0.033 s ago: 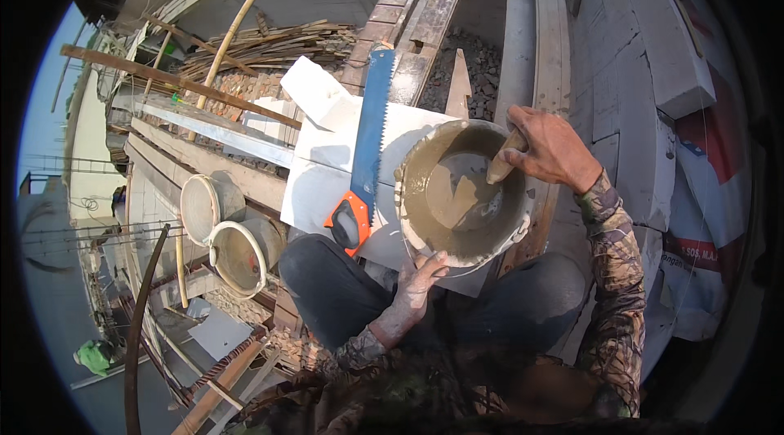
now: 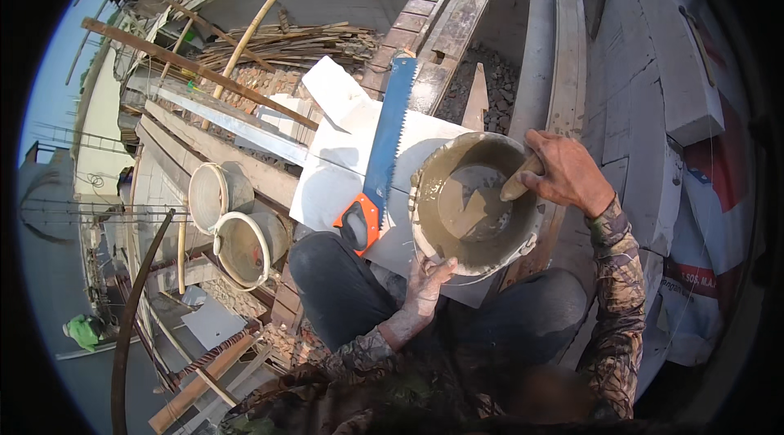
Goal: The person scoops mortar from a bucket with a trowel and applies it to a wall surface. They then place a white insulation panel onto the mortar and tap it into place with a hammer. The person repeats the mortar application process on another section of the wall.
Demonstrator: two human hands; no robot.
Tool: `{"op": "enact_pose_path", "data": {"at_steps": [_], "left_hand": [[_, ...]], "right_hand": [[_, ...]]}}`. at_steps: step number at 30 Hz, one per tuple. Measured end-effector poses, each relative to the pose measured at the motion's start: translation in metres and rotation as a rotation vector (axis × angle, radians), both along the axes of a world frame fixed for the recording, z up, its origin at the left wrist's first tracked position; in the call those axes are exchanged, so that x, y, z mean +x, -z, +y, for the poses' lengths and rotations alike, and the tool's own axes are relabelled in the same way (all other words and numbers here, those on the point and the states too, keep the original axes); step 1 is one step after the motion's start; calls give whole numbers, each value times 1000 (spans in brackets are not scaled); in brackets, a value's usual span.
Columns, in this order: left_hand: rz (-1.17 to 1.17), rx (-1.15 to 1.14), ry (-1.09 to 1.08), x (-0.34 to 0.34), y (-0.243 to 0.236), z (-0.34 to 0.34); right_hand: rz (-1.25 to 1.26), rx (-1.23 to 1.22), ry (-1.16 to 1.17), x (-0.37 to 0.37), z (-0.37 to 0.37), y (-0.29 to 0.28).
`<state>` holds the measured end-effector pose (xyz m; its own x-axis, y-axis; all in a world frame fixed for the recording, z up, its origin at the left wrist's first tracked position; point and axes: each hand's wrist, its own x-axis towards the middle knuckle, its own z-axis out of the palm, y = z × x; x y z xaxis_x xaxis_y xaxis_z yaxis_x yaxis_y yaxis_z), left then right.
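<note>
A round bucket (image 2: 425,239) with grey wet mortar (image 2: 490,243) in it stands tilted between my knees, its rim crusted. My left hand (image 2: 420,292) is closed on the bucket's near rim, thumb on top; its other fingers are mostly hidden. My right hand (image 2: 563,172) grips the wooden handle of a trowel (image 2: 523,178) at the bucket's right side. The trowel's mortar-coated blade reaches down into the mix. Left of the bucket, a handsaw (image 2: 385,141) with a blue blade and orange-black grip lies across pale blocks (image 2: 314,194).
Two pale buckets (image 2: 273,247) stand at the left, lower than the blocks. Wooden planks (image 2: 457,22) run away from me. A pale block wall (image 2: 621,108) rises close on my right. A brown beam (image 2: 196,71) and stacked sticks (image 2: 318,47) lie farther off; a person in green (image 2: 84,330) is far below left.
The whole view has shifted slightly, so most things sit a little farther right and lower. My hands, the trowel and the bucket keep nearly the same positions relative to each other.
</note>
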<state>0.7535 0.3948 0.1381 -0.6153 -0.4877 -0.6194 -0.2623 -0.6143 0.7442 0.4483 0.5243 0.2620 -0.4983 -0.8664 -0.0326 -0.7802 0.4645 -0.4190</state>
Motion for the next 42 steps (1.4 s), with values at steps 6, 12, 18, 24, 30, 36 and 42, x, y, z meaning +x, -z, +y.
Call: {"op": "enact_pose_path", "data": {"at_steps": [6, 12, 18, 24, 30, 36, 42], "left_hand": [[15, -293, -72, -46, 15, -21], [-175, -499, 51, -74, -24, -62], [-148, -695, 30, -98, -31, -64], [-56, -785, 186, -131, -48, -82], [40, -904, 311, -163, -67, -97], [144, -931, 299, -180, -67, -98], [132, -960, 295, -183, -65, -108]], "right_hand": [[105, 298, -218, 41, 6, -23], [378, 390, -320, 53, 25, 16], [617, 304, -235, 8, 32, 18], [665, 256, -131, 16, -11, 46], [637, 286, -211, 51, 7, 19], [649, 299, -57, 34, 3, -1], [651, 385, -271, 56, 6, 17]]}}
